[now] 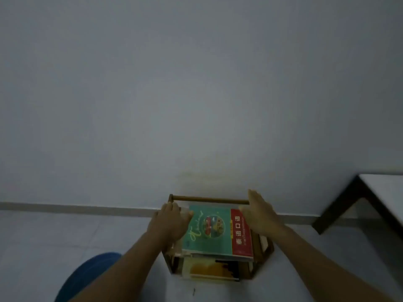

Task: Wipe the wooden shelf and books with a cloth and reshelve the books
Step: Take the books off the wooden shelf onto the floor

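Note:
A small wooden shelf with a round top rail stands on the floor against the wall. A teal and red book lies flat on its upper level, above a yellow book on the lower level. My left hand rests on the book's left edge, fingers curled over it. Along the book's right edge, by the shelf's right side, is my right hand with its fingers extended. No cloth is in view.
A dark-framed table with a white top stands at the right, close to the shelf. A pale wall fills the upper view. My blue-clad knee is at the lower left on the light tiled floor.

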Available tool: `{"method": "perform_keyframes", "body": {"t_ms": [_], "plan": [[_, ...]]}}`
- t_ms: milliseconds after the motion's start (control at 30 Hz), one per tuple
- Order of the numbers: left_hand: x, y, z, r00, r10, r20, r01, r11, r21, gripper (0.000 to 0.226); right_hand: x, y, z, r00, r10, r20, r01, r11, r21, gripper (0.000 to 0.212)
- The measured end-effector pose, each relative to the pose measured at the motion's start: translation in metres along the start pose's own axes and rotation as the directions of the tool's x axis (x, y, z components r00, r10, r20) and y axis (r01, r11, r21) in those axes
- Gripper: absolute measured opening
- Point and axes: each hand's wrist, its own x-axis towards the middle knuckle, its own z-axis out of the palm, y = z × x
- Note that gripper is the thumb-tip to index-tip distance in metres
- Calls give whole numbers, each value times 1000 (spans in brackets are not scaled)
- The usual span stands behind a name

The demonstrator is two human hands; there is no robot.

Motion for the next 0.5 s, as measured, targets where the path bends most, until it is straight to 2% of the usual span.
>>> {"method": "perform_keyframes", "body": {"t_ms": [67,133,267,333,500], "plan": [[20,-13,47,999,-40,-12,40,999,-37,75,20,26,52,1000,-19,-20,20,999,50,55],[47,-26,90,997,-76,-13,76,996,-42,75,47,56,101,999,10,43,-13,998,62,47],[100,-56,175,989,-134,62,135,991,-7,96,76,91,168,997,80,12,-79,997,-5,70],[109,-59,200,978,-199,64,204,975,-93,91,86,102,192,991,128,33,-128,992,-4,77],[114,-54,234,979,-201,43,206,956,-211,89,87,104,228,992,125,-11,-125,992,-26,74]]}}
